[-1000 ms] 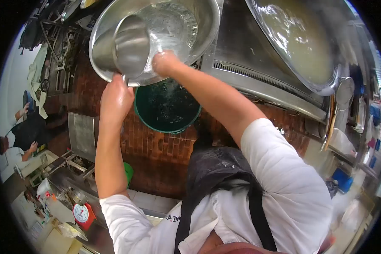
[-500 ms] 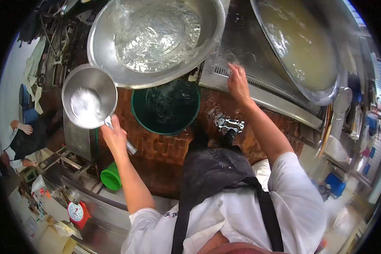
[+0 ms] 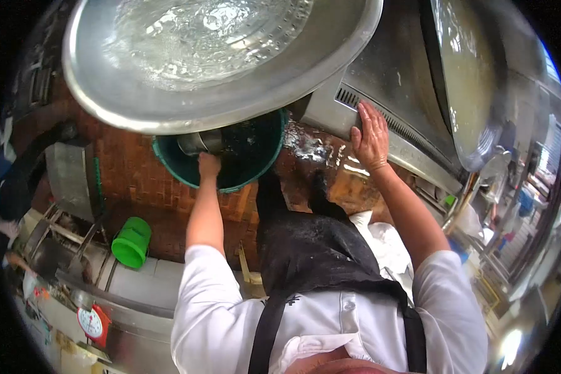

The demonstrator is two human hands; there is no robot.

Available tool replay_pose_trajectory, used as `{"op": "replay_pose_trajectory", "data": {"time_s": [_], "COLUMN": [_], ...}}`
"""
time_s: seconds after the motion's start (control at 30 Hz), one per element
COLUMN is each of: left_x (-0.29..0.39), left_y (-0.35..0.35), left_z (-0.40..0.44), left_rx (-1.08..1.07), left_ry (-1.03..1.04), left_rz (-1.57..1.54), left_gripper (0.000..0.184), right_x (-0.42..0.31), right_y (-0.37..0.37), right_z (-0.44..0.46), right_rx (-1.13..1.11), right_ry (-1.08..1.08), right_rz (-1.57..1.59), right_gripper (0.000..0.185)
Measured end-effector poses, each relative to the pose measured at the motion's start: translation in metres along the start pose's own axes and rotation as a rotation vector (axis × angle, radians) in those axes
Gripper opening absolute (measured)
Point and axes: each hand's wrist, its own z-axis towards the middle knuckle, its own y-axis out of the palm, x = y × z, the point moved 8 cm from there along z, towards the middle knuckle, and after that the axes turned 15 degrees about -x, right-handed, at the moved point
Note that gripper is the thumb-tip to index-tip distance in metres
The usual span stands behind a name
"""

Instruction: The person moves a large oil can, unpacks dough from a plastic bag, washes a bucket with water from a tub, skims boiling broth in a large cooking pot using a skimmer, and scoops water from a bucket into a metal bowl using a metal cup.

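Inside the dark green tub [image 3: 273,151] on the floor, my left hand [image 3: 209,166] is closed on a metal dipper [image 3: 199,143], whose handle is hidden by the hand. My right hand [image 3: 372,138], fingers stretched out and holding nothing, lies at the front edge of the steel stove by the slotted vent [image 3: 347,96]. Above the tub a wide metal basin [image 3: 137,112] with clear water overhangs its rear part.
A large pan [image 3: 458,93] of cloudy liquid stands on the right. On the left are a bright green bucket [image 3: 131,242], a metal cabinet [image 3: 72,181], a red scale [image 3: 93,323] and part of another person in dark clothing. Water shines on the brick floor [image 3: 355,181].
My left hand has moved the dipper from left of the basin into the green tub. My right hand shifted slightly, and the view has moved closer to the basin.
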Motion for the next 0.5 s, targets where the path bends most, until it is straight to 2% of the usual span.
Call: {"op": "replay_pose_trajectory", "data": {"time_s": [0.2, 0.4, 0.5], "left_x": [0.012, 0.006, 0.0], "left_y": [0.045, 0.093, 0.093], "left_z": [0.11, 0.162, 0.158], "left_rx": [-0.118, -0.224, -0.254], "left_ry": [-0.061, -0.016, 0.018], "left_rz": [0.156, 0.193, 0.112], "left_gripper": [0.041, 0.032, 0.028], "right_x": [-0.005, 0.001, -0.004], "right_y": [0.0, 0.006, 0.002], "right_z": [0.005, 0.004, 0.006], "right_rx": [0.012, -0.05, -0.057], "right_ry": [-0.027, -0.016, -0.017], "right_rz": [0.035, 0.057, 0.061], "right_gripper": [0.052, 0.056, 0.056]}}
